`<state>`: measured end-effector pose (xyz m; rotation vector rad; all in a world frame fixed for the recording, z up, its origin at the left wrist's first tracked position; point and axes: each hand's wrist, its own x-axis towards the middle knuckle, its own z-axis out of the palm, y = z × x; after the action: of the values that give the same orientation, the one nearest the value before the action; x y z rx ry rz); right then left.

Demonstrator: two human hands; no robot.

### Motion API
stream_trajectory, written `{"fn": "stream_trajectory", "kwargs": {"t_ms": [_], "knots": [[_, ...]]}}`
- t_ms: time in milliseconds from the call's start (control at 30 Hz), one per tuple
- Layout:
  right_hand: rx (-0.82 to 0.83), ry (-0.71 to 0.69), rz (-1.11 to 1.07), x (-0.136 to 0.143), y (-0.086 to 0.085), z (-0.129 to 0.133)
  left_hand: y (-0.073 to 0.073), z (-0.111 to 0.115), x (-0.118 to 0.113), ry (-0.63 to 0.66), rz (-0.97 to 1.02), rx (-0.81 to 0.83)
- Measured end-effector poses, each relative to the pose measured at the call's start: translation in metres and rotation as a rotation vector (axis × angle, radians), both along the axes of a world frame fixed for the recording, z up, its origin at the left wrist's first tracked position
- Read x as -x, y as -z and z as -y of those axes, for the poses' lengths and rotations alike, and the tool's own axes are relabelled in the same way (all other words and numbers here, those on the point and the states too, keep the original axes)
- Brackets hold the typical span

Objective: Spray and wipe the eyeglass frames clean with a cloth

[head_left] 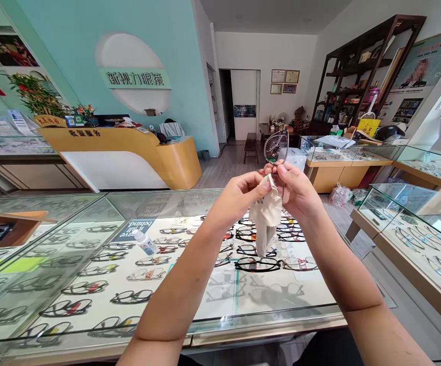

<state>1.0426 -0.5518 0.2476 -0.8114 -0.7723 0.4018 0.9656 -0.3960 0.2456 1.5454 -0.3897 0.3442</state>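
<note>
Both my hands are raised together above a glass display case (220,305). In my right hand (295,184) is a pair of eyeglasses (276,148) with a thin dark frame, held upright with one lens standing above the fingers. A cream cleaning cloth (266,213) is pinched by the thumb and fingers of my left hand (248,190) and hangs down in folds. The cloth's top edge is close to the lower part of the glasses; whether it touches a lens is hidden by my fingers.
A small white bottle (145,243) stands on the glass to the left. Rows of eyeglass frames (257,264) lie in the case. A wooden display tray (10,229) is at far left, and another glass case (422,239) stands at right. The reception counter (129,152) is beyond.
</note>
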Motion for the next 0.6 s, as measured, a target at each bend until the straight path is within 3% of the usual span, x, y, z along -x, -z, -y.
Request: {"fn": "stream_trajectory", "kwargs": {"t_ms": [233, 433, 600], "knots": [[0.002, 0.031, -0.015, 0.001, 0.004, -0.005, 0.005, 0.014, 0.001, -0.069, -0.096, 0.106], [-0.007, 0.085, 0.017, 0.002, 0.006, -0.009, 0.001, 0.019, 0.009, -0.121, -0.086, -0.035], [-0.017, 0.112, 0.046, 0.003, 0.006, -0.009, 0.001, 0.015, 0.007, -0.007, -0.146, 0.147]]}}
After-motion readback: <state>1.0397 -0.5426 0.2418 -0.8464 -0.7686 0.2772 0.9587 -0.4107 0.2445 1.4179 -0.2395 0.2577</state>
